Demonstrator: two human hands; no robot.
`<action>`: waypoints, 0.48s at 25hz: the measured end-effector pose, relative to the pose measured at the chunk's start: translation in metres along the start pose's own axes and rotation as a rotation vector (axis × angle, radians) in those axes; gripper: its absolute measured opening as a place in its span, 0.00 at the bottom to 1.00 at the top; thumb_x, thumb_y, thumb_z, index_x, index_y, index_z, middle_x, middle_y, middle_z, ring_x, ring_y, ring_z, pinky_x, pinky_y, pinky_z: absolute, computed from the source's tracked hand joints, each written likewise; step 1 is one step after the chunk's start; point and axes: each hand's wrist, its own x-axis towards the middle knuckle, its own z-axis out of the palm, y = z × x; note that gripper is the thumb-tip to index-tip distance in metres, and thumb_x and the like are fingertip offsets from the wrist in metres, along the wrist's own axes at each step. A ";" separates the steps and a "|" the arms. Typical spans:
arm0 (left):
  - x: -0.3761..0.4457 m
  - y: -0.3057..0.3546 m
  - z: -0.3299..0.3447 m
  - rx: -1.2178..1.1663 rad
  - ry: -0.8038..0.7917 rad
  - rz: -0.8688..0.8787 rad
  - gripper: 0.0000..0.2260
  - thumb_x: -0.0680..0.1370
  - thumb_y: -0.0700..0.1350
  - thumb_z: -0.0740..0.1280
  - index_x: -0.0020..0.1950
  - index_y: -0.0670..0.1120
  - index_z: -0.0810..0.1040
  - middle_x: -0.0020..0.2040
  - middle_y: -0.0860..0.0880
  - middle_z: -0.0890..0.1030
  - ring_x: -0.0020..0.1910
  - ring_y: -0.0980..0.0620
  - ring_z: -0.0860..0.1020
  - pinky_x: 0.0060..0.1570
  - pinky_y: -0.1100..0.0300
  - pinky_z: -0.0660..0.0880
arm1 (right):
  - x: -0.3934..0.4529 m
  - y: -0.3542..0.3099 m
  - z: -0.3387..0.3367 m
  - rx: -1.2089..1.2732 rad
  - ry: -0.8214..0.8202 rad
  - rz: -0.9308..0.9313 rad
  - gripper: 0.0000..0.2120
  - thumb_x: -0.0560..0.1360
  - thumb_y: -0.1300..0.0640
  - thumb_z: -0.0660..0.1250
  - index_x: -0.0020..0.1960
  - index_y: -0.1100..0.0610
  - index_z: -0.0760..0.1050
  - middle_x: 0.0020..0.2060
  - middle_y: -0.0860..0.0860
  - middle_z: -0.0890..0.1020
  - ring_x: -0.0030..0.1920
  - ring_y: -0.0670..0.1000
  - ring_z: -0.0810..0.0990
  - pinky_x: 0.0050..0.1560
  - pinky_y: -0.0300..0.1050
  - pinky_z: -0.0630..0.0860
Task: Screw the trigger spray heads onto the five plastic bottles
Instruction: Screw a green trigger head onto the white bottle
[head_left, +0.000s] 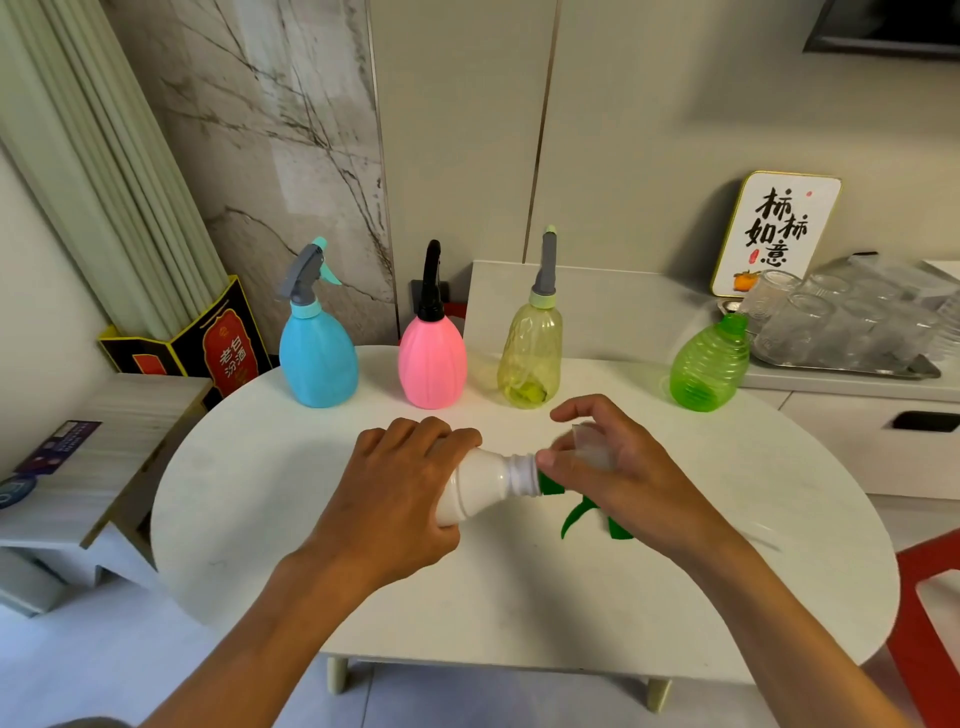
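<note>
My left hand (400, 499) grips a white bottle (480, 486) tilted on its side over the white oval table (291, 519), with the bare threaded neck pointing right. My right hand (618, 467) holds a spray head with green trigger parts (576, 512) right at that neck; most of the head is hidden by my fingers. At the back of the table stand a blue bottle (318, 358), a pink bottle (432, 361) and a yellow bottle (531, 358), each with a spray head on. A green bottle (709, 366) with a green collar stands at the right.
A metal tray of upturned glasses (852, 322) and a small sign (774, 234) sit on the counter at back right. A red stool (930, 623) stands at the right edge. A dark box (208, 348) and a low white shelf (93, 467) are on the left.
</note>
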 end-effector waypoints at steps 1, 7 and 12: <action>0.001 0.001 0.000 -0.004 -0.003 -0.002 0.36 0.58 0.53 0.79 0.64 0.51 0.73 0.54 0.50 0.80 0.50 0.47 0.78 0.47 0.50 0.76 | 0.000 0.001 0.000 0.002 -0.018 -0.005 0.19 0.68 0.50 0.76 0.56 0.45 0.72 0.43 0.55 0.81 0.34 0.49 0.77 0.31 0.47 0.73; 0.000 0.001 0.003 0.013 0.008 0.024 0.35 0.58 0.53 0.79 0.63 0.52 0.72 0.54 0.51 0.80 0.50 0.47 0.78 0.47 0.50 0.76 | 0.000 0.004 -0.002 -0.016 -0.017 0.033 0.20 0.65 0.47 0.75 0.55 0.43 0.73 0.43 0.51 0.82 0.40 0.47 0.79 0.39 0.44 0.74; 0.002 0.005 0.002 -0.159 -0.070 -0.019 0.36 0.59 0.56 0.76 0.63 0.60 0.65 0.52 0.58 0.77 0.48 0.55 0.75 0.45 0.59 0.74 | 0.006 0.000 -0.012 0.163 -0.001 0.125 0.13 0.73 0.42 0.70 0.53 0.47 0.79 0.41 0.54 0.84 0.37 0.48 0.81 0.39 0.45 0.75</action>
